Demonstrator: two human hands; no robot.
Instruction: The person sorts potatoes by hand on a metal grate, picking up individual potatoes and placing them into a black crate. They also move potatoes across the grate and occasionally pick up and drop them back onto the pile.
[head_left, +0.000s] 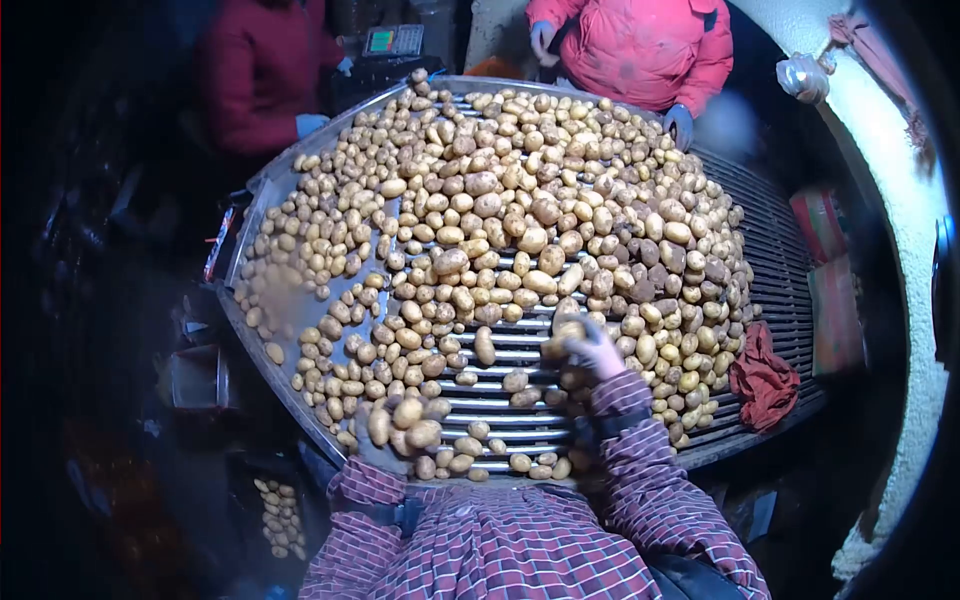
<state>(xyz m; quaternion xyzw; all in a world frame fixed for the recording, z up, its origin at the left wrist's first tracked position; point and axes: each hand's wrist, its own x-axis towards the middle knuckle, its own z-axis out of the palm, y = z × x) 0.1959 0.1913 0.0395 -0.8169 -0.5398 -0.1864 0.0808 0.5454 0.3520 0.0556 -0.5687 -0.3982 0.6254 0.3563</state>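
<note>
Checked shirt [500, 540] nearest, close against the near edge of the slatted table [775, 260]. Over that edge, left of centre, left hand [375, 450] low among potatoes [533, 240], with several in front of the palm; cannot tell whether gripped or merely lying against it. Right of the slatted table's middle, above its bars [490, 405], right hand [595, 350], blurred, with fingers bent around a potato [568, 328]. Other potatoes spread over most of the slatted table, thickest toward its far and right parts, thinnest at the near middle. Probably light singly yet heavy by the handful, firm, rounded, apt to roll; dusty skins likely to give fair friction, though slick if damp. Best taken across the waist, thumb opposed to fingertips, loose ones more easily than those deep in the pile; likely to bruise if dropped. Darker, soil-coated lumps [650, 280] toward the slatted table's right side, perhaps crumbly under a squeeze. Red cloth [765, 380] by its right edge; pink-jacketed person [645, 50] beyond its far edge.
</note>
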